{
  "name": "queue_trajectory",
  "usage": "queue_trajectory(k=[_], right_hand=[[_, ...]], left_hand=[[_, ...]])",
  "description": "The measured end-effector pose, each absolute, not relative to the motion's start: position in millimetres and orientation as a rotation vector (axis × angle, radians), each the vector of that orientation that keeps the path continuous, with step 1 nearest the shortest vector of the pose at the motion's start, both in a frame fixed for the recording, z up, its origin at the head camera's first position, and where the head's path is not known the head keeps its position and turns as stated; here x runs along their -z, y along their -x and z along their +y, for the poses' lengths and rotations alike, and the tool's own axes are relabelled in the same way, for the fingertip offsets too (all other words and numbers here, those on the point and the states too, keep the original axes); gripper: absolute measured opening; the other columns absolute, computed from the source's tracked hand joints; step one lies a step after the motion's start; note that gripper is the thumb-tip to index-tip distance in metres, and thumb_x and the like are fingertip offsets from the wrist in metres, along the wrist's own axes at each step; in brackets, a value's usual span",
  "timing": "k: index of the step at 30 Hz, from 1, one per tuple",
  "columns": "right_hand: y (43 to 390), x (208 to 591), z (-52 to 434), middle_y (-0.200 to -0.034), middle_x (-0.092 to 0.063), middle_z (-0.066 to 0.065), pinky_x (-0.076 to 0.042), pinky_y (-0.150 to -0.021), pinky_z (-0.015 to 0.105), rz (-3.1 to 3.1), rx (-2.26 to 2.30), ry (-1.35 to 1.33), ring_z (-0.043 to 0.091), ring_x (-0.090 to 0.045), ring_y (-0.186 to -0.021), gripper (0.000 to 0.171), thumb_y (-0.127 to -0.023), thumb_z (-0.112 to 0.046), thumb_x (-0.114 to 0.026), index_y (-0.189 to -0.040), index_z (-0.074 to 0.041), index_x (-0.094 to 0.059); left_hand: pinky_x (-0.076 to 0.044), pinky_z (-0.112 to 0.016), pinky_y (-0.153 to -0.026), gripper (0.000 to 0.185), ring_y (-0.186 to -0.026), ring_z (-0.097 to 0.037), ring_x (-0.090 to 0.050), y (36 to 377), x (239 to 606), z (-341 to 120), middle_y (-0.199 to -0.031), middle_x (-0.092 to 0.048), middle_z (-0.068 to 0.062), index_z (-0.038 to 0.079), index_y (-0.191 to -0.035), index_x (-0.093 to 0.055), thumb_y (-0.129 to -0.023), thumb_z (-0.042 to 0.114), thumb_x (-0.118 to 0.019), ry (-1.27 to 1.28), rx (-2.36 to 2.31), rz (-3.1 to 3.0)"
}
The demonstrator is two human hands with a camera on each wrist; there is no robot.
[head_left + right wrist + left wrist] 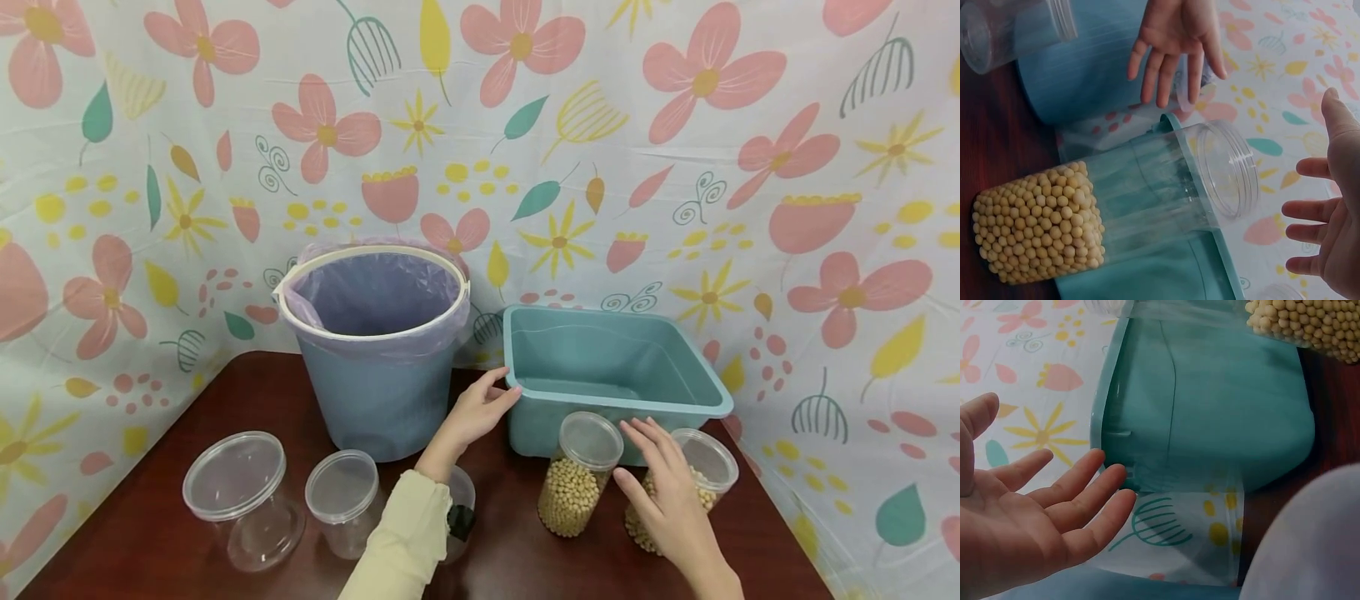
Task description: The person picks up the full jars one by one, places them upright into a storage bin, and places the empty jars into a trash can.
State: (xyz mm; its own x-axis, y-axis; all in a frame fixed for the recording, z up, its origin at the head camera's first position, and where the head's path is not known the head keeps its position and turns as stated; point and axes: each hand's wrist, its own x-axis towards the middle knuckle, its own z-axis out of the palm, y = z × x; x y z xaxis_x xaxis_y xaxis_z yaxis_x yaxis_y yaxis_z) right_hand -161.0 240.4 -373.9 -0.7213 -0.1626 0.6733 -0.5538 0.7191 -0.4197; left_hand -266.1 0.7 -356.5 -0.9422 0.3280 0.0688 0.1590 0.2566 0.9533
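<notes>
hovering with fingers spread and straight, the right hand [667,492] holds nothing; it sits over the right soybean jar [701,479], which stands just under and beyond its palm, mostly hidden by it. the left soybean jar [576,475] stands just to the left of this hand, upright, lidless, its long axis vertical, about half full of beans; the fingertips are close to its rim, but contact cannot be confirmed. the right hand is clearly the nearer one to both jars. the left hand [480,410] lies farther off to the left and forward, fingers relaxed and extended, tips at the near left corner of the teal basin [705,392]; it grips nothing. the basin stands just beyond both jars. the lined blue bucket [375,392] stands left of the left hand, against the backdrop.
</notes>
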Motion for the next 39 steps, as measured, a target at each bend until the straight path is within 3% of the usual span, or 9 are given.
queue_trajectory(k=[5, 12, 17, 20, 26, 33, 39], right_hand=[[160, 375, 245, -0.127, -0.043, 0.016, -0.025, -0.090, 0.057, -2.299, -0.828, -0.528, 0.031, -0.027, -0.126, 0.048, -0.084, -0.009, -0.062, -0.129, -0.008, -0.047], [158, 376, 248, -0.127, -0.043, 0.016, -0.027, -0.087, 0.059, -2.315, -0.832, -0.504, 0.036, -0.029, -0.124, 0.046, -0.084, -0.009, -0.061, -0.128, -0.008, -0.048], [155, 375, 252, -0.128, -0.043, 0.015, -0.028, -0.086, 0.058, -2.324, -0.840, -0.476, 0.036, -0.029, -0.123, 0.046, -0.084, -0.008, -0.061, -0.128, -0.008, -0.048], [153, 374, 255, -0.127, -0.044, 0.014, -0.028, -0.091, 0.051, -2.304, -0.825, -0.475, 0.034, -0.031, -0.123, 0.045, -0.084, -0.008, -0.061, -0.128, -0.008, -0.049], [153, 375, 263, -0.123, -0.047, 0.015, -0.021, -0.101, 0.024, -2.242, -0.780, -0.499, 0.021, -0.030, -0.125, 0.042, -0.085, -0.011, -0.061, -0.125, -0.006, -0.051], [153, 378, 271, -0.122, -0.048, 0.015, -0.017, -0.101, 0.019, -2.228, -0.753, -0.515, 0.021, -0.030, -0.125, 0.044, -0.081, -0.008, -0.064, -0.124, -0.005, -0.052], [155, 378, 280, -0.121, -0.048, 0.012, -0.017, -0.099, 0.014, -2.211, -0.736, -0.559, 0.018, -0.030, -0.125, 0.043, -0.082, -0.011, -0.065, -0.122, -0.003, -0.053]], left_hand=[[-0.042, -0.042, -0.084, 0.053, -0.101, -0.025, -0.053, 272, 354, 6, -0.111, -0.056, -0.010, 0.016, -0.136, -0.038, -0.090, 0.040, -0.051, -0.440, -1.767, 2.390], [-0.043, -0.043, -0.082, 0.048, -0.103, -0.026, -0.050, 284, 356, 7, -0.118, -0.050, -0.013, 0.015, -0.133, -0.044, -0.090, 0.037, -0.051, -0.360, -1.768, 2.409], [-0.044, -0.039, -0.078, 0.048, -0.096, -0.029, -0.055, 297, 363, 9, -0.111, -0.054, -0.011, 0.013, -0.132, -0.044, -0.090, 0.035, -0.053, -0.327, -1.789, 2.336], [-0.044, -0.037, -0.073, 0.048, -0.093, -0.031, -0.057, 304, 368, 9, -0.104, -0.057, -0.010, 0.015, -0.132, -0.045, -0.089, 0.035, -0.054, -0.296, -1.822, 2.252], [-0.046, -0.033, -0.067, 0.048, -0.084, -0.028, -0.061, 312, 370, 11, -0.092, -0.061, -0.009, 0.016, -0.130, -0.048, -0.086, 0.032, -0.059, -0.287, -1.817, 2.235], [-0.043, -0.024, -0.051, 0.052, -0.062, -0.016, -0.058, 317, 367, 12, -0.078, -0.061, -0.007, 0.015, -0.129, -0.050, -0.080, 0.020, -0.068, -0.322, -1.789, 2.274], [-0.042, -0.024, -0.050, 0.055, -0.061, -0.015, -0.057, 321, 363, 11, -0.079, -0.063, -0.007, 0.018, -0.130, -0.049, -0.078, 0.019, -0.070, -0.302, -1.734, 2.282]])
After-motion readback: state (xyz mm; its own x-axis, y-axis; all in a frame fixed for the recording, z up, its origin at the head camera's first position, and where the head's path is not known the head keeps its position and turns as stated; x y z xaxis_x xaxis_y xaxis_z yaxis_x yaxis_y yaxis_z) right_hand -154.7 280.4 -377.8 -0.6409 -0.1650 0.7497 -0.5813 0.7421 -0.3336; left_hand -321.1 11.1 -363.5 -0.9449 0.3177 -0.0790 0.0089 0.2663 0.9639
